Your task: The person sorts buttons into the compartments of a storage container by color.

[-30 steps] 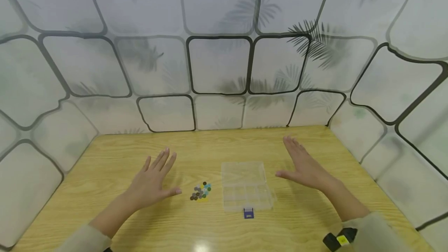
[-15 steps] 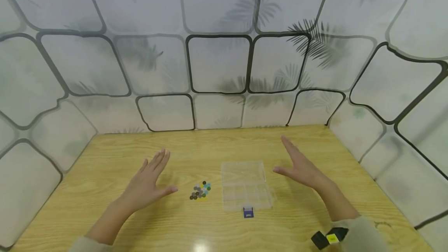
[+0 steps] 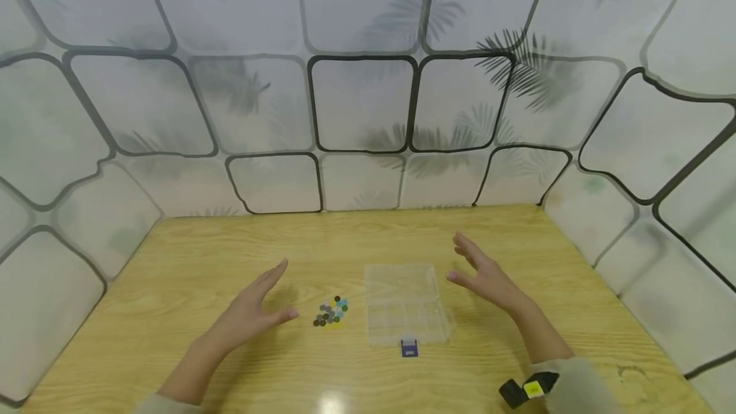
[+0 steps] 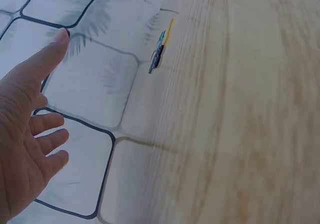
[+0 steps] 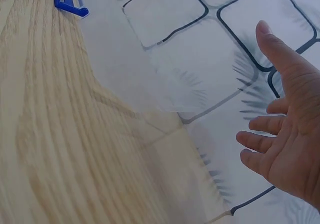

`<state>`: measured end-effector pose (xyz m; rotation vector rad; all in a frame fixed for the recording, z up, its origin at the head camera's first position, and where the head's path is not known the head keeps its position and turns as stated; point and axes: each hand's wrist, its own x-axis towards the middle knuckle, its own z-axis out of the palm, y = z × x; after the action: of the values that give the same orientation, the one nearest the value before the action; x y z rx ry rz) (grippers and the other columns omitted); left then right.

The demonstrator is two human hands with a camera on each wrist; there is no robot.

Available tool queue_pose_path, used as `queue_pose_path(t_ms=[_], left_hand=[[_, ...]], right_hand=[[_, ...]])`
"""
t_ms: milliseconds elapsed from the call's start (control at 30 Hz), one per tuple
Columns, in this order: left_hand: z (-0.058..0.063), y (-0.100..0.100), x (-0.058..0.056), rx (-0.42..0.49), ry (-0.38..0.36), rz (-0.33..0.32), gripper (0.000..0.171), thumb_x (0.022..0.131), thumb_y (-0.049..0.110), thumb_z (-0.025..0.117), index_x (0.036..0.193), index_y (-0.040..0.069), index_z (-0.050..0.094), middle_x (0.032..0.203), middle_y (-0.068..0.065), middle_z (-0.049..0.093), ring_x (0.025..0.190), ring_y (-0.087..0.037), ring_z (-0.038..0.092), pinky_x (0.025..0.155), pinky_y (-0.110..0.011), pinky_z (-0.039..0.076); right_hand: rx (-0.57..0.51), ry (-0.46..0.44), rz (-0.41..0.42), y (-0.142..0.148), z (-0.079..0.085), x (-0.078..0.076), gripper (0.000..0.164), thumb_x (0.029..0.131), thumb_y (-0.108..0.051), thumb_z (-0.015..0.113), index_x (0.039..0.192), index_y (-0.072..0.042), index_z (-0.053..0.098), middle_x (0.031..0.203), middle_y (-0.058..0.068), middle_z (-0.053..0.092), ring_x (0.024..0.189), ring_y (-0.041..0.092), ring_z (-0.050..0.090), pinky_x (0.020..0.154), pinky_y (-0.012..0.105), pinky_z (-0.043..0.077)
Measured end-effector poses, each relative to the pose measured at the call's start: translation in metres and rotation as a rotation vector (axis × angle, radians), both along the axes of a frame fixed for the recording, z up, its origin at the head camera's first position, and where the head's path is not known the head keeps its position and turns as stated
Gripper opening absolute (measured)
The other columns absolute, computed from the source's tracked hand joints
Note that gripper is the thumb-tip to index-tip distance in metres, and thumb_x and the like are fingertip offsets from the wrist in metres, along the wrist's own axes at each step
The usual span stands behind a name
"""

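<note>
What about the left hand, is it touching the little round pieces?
No, the table shows between the left hand and the little round pieces.

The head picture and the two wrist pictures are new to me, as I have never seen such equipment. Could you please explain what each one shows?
There is no machine here, only a person's two bare hands. The head camera looks forward and down at both. Each wrist camera looks past its own hand, so those pictures seem tilted.

On the wooden table lies a cluster of small coloured discs, nearer the left hand. To their right is a clear plastic box, with a blue clip at its near edge; the right hand is on its far side from the discs. Behind is a patterned backdrop.

Neither hand holds anything.
</note>
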<state>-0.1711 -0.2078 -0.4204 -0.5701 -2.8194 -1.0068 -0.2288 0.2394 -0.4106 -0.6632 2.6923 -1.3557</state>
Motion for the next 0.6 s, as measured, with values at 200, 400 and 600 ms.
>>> queue_pose_path(t_ms=[200,400,600], left_hand=[[-0.004,0.003,-0.001,0.091,-0.037,-0.003,0.083,0.081,0.045,0.071,0.146,0.009,0.034,0.148,-0.017,0.036,0.131,-0.045,0.035,0.101,-0.061,0.032],[-0.012,0.006,-0.002,0.148,-0.105,0.011,0.071,0.080,0.041,0.073,0.138,0.009,0.047,0.138,-0.015,0.049,0.124,-0.045,0.044,0.097,-0.059,0.038],[-0.021,0.008,-0.004,0.291,-0.249,0.022,0.067,0.082,0.039,0.072,0.138,0.012,0.049,0.141,-0.012,0.046,0.130,-0.043,0.038,0.101,-0.060,0.032]], right_hand=[[-0.110,-0.044,0.021,-0.003,-0.011,-0.006,0.078,0.094,-0.023,0.061,0.151,-0.004,0.010,0.152,0.024,0.021,0.137,0.041,0.026,0.109,0.052,0.022],[-0.190,-0.097,0.043,-0.013,-0.024,-0.008,0.077,0.094,-0.020,0.060,0.149,0.002,0.011,0.151,0.026,0.022,0.138,0.041,0.025,0.110,0.050,0.022],[-0.219,-0.134,0.031,-0.020,-0.035,-0.009,0.077,0.093,-0.018,0.061,0.147,0.006,0.013,0.150,0.028,0.024,0.137,0.043,0.025,0.108,0.049,0.026]])
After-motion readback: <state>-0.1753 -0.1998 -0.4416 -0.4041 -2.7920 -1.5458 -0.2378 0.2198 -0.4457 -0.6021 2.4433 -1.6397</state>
